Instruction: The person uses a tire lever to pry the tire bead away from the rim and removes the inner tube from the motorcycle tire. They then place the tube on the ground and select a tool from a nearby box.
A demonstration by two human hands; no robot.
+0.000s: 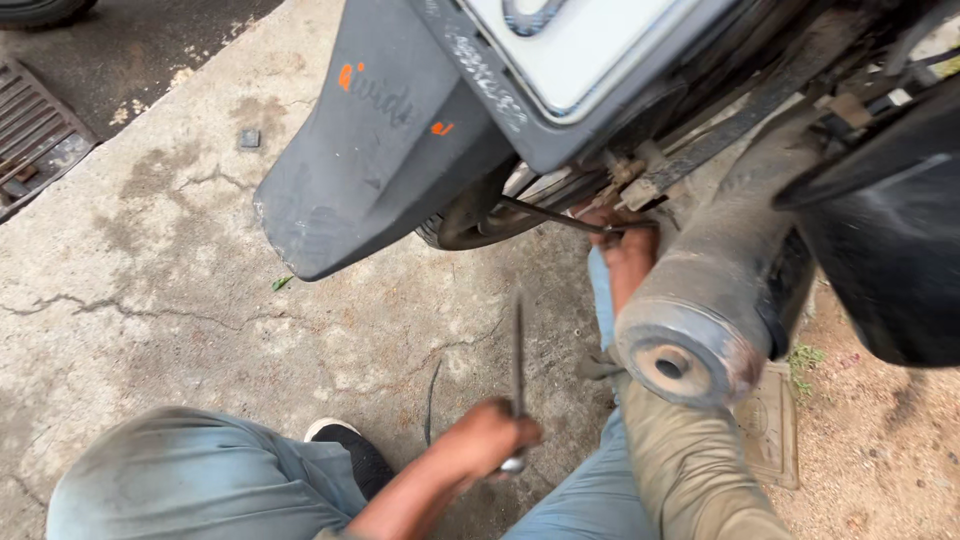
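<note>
I crouch behind the rear of a motorcycle. My left hand [488, 440] is low in the middle, closed round the bottom end of a long thin metal rod [517, 345] that stands nearly upright over the concrete. My right hand [627, 250] reaches up beside the rear tyre [465, 218], just left of the dusty exhaust muffler [700, 310]. Its fingers are closed on a thin dark metal bar [555, 214] that runs left toward the wheel rim. A khaki sleeve [690, 470] covers that arm.
A black mudguard [380, 140] with a white plate [575, 40] overhangs the wheel. My black shoe [350, 452] and jeans-clad knee [190, 480] are at the bottom left. A drain grate [30, 130] lies far left. A square ground cover [768, 425] sits under the muffler.
</note>
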